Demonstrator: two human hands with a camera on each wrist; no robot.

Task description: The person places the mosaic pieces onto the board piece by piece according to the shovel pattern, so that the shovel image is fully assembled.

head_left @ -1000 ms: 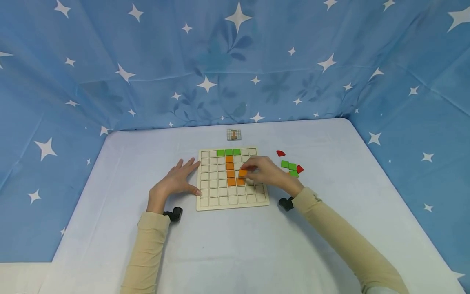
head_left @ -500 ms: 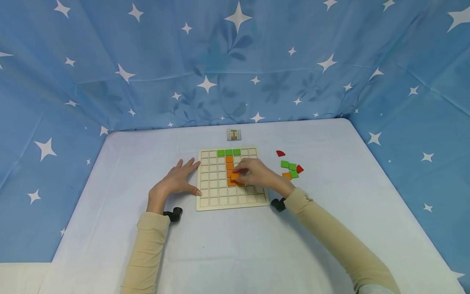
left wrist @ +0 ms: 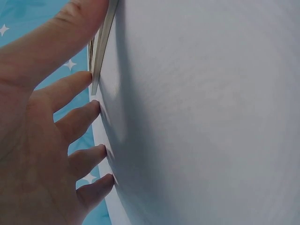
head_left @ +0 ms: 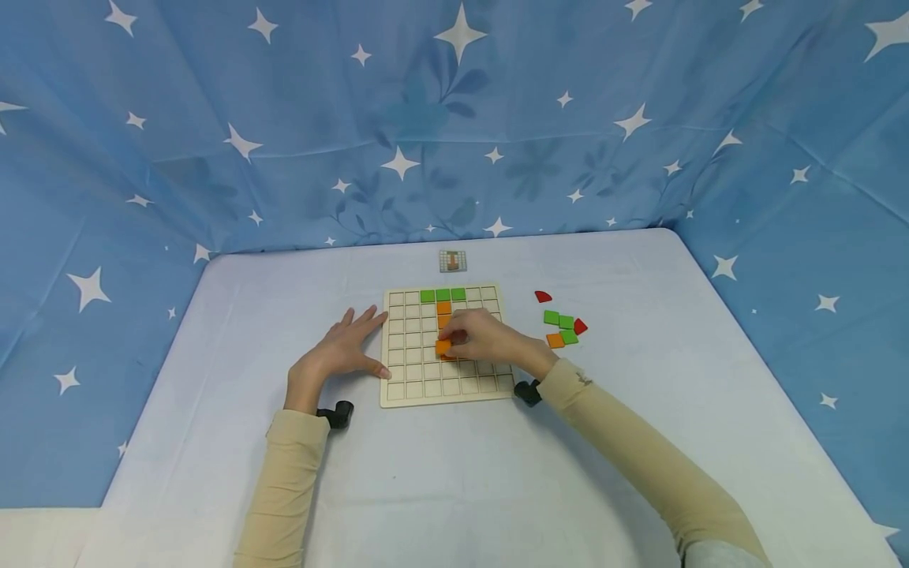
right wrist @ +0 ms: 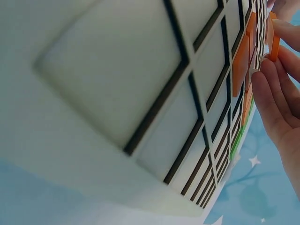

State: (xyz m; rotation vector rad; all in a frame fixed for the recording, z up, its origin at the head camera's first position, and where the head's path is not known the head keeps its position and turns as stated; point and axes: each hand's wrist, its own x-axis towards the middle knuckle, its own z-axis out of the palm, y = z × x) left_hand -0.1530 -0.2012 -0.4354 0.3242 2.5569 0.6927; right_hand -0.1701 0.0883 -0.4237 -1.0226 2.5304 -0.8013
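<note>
Left hand [head_left: 344, 347]: best used as a light brace, so that the pale wooden grid board [head_left: 398, 385] is not shoved sideways. Its fingers are spread wide and nearly straight; thumb and forefinger are laid at the board's left edge, and nothing is gripped.
Board seating: each cell should be met squarely, with corners lined up to the grid ridges before any pressure is given.
Held piece: an orange flat square tile [head_left: 443, 347] is carried over the near end of the orange tile column [head_left: 443, 308]. It is seen apart from the board in the right wrist view; the exact cell beneath cannot be told. It should be levelled, lowered and pressed in gently.
Far row: three green square tiles [head_left: 443, 295] are seated side by side; by them, flat seating can be judged.
Right hand [head_left: 483, 335]: the tile is pinched between thumb and fingertips, the gap taken up only by the tile's thickness. Seated neighbours are partly hidden below this hand and should not be knocked by the fingers.
Loose pieces: three spare green tiles [head_left: 551, 317], one spare orange tile [head_left: 555, 341] and two red quarter-round pieces [head_left: 543, 297] are left lying beyond the board's right edge.
</note>
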